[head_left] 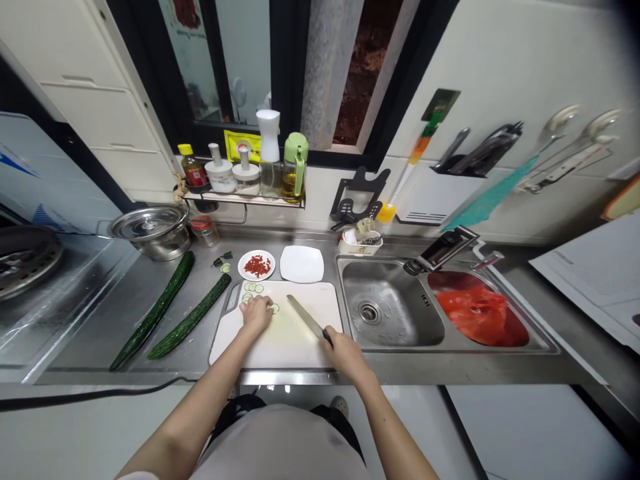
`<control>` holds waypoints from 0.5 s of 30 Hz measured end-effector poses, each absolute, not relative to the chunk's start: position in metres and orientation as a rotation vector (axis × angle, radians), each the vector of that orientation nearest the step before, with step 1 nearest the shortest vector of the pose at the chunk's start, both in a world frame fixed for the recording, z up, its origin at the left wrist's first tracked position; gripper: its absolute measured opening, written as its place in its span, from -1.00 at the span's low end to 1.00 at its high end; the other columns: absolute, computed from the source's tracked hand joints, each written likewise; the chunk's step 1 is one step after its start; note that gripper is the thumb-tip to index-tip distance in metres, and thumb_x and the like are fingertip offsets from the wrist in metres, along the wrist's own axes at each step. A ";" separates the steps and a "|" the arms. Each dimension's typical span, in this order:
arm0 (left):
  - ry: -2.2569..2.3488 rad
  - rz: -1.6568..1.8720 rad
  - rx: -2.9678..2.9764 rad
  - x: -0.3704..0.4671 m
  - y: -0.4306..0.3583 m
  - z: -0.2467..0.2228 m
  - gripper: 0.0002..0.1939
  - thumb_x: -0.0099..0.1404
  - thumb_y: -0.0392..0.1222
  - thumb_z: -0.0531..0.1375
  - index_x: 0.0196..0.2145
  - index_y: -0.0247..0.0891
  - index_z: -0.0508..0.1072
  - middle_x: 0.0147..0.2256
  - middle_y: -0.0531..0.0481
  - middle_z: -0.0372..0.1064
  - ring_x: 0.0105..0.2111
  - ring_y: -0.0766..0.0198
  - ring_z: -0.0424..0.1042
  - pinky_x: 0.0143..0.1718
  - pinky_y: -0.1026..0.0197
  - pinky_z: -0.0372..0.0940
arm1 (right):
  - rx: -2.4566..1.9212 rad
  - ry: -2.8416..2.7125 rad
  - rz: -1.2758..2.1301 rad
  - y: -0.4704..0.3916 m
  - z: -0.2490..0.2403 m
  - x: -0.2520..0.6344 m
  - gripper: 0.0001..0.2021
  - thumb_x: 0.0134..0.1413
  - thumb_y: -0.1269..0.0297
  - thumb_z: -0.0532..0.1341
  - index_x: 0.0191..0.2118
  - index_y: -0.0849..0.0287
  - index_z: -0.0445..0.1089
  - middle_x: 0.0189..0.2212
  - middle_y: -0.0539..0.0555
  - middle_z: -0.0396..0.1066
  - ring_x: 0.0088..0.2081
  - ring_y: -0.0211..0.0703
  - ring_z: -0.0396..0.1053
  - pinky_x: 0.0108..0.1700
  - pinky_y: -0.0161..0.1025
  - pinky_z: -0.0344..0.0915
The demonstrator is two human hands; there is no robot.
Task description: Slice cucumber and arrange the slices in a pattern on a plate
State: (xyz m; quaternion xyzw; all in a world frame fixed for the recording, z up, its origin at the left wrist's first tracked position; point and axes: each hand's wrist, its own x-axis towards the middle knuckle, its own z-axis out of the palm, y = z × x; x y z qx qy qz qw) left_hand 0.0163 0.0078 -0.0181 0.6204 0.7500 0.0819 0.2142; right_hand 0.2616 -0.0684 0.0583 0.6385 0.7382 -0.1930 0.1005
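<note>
My right hand (345,352) is wrapped round the black handle of a knife (306,315), whose blade lies low over the white cutting board (295,357) and points up and left. On the board's left part rests my left hand (257,312), palm down, beside thin cucumber slices (253,288); a slice (275,309) shows at its right edge. What lies under its fingers is hidden. Left of the board are two long cucumbers (156,319) (193,319). Behind the board stand a plate of chopped red pieces (257,265) and a bare white plate (301,264).
A double sink (395,303) with a red plastic bag (473,313) is at the right, under a faucet (443,250). At the back left stand a lidded steel pot (155,233) and a red-lidded jar (205,231). A rack (250,198) holds bottles above.
</note>
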 end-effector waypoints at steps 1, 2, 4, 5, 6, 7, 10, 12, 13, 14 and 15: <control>2.079 0.233 1.718 0.017 0.008 -0.017 -0.83 0.18 -0.20 0.14 -0.26 -0.13 0.46 -0.13 -0.08 0.45 -0.05 0.01 0.29 -0.07 -0.02 0.01 | 1.910 2.168 -0.583 -0.070 0.056 0.263 -0.72 0.30 0.18 -0.08 -0.07 0.12 0.28 -0.21 0.16 0.50 -0.17 -0.05 0.45 -0.30 -0.27 0.12; 2.077 0.241 1.710 0.018 0.008 -0.017 -0.85 0.17 -0.22 0.14 -0.27 -0.14 0.45 -0.15 -0.08 0.45 -0.06 0.02 0.30 -0.08 -0.01 0.01 | 1.923 2.159 -0.594 -0.072 0.054 0.265 -0.72 0.30 0.17 -0.08 -0.07 0.12 0.28 -0.21 0.15 0.50 -0.17 -0.06 0.45 -0.31 -0.27 0.10; 2.070 0.258 1.690 0.020 0.007 -0.015 -0.87 0.16 -0.25 0.13 -0.31 -0.16 0.43 -0.21 -0.05 0.47 -0.09 0.04 0.32 -0.09 0.01 0.01 | 1.933 2.151 -0.609 -0.074 0.051 0.265 -0.72 0.30 0.16 -0.08 -0.08 0.12 0.29 -0.21 0.15 0.49 -0.17 -0.06 0.44 -0.32 -0.28 0.08; 2.065 0.269 1.682 0.021 0.007 -0.014 -0.88 0.16 -0.26 0.12 -0.32 -0.16 0.43 -0.25 -0.04 0.48 -0.10 0.05 0.32 -0.09 0.02 0.01 | 1.934 2.150 -0.614 -0.075 0.050 0.265 -0.72 0.29 0.16 -0.08 -0.08 0.12 0.29 -0.22 0.15 0.49 -0.17 -0.06 0.44 -0.33 -0.28 0.07; 2.062 0.283 1.676 0.021 0.006 -0.013 -0.88 0.16 -0.25 0.12 -0.33 -0.16 0.42 -0.27 -0.02 0.48 -0.11 0.06 0.33 -0.09 0.02 0.01 | 1.933 2.148 -0.620 -0.076 0.049 0.265 -0.72 0.29 0.16 -0.08 -0.08 0.12 0.29 -0.22 0.15 0.49 -0.18 -0.06 0.44 -0.33 -0.28 0.06; 2.058 0.300 1.670 0.022 0.005 -0.013 -0.89 0.17 -0.24 0.11 -0.33 -0.16 0.42 -0.29 -0.01 0.49 -0.12 0.06 0.33 -0.09 0.02 0.01 | 1.931 2.145 -0.628 -0.076 0.048 0.264 -0.73 0.29 0.16 -0.07 -0.08 0.12 0.29 -0.22 0.14 0.49 -0.18 -0.07 0.44 -0.33 -0.28 0.05; 2.047 0.350 1.644 0.023 0.002 -0.011 -0.89 0.18 -0.21 0.12 -0.32 -0.15 0.43 -0.30 0.01 0.50 -0.12 0.08 0.34 -0.07 0.02 0.00 | 1.926 2.128 -0.661 -0.077 0.046 0.261 -0.73 0.28 0.14 -0.05 -0.07 0.11 0.29 -0.22 0.14 0.49 -0.17 -0.07 0.43 -0.33 -0.28 0.04; 2.043 0.372 1.617 0.024 -0.001 -0.010 -0.87 0.18 -0.21 0.13 -0.30 -0.15 0.44 -0.30 0.01 0.51 -0.11 0.09 0.35 -0.07 0.03 0.00 | 1.928 2.121 -0.678 -0.077 0.044 0.260 -0.73 0.27 0.14 -0.05 -0.08 0.10 0.29 -0.21 0.15 0.48 -0.16 -0.07 0.42 -0.32 -0.28 0.05; 2.043 0.382 1.602 0.025 -0.003 -0.011 -0.86 0.18 -0.21 0.12 -0.29 -0.14 0.44 -0.30 0.01 0.51 -0.11 0.09 0.36 -0.08 0.03 0.00 | 1.930 2.122 -0.684 -0.077 0.043 0.259 -0.73 0.27 0.13 -0.05 -0.08 0.10 0.29 -0.20 0.15 0.48 -0.17 -0.07 0.42 -0.32 -0.28 0.05; 2.045 0.393 1.587 0.026 -0.005 -0.011 -0.85 0.19 -0.21 0.12 -0.28 -0.14 0.45 -0.30 0.02 0.52 -0.11 0.09 0.36 -0.08 0.03 0.01 | 1.931 2.124 -0.689 -0.077 0.042 0.258 -0.73 0.28 0.13 -0.05 -0.08 0.09 0.29 -0.20 0.15 0.48 -0.17 -0.07 0.42 -0.31 -0.28 0.05; 2.044 0.407 1.573 0.028 -0.008 -0.012 -0.84 0.19 -0.21 0.12 -0.26 -0.13 0.45 -0.30 0.02 0.52 -0.10 0.09 0.37 -0.08 0.04 0.01 | 1.932 2.124 -0.695 -0.077 0.040 0.257 -0.73 0.28 0.13 -0.05 -0.08 0.09 0.29 -0.20 0.14 0.48 -0.17 -0.07 0.42 -0.31 -0.28 0.05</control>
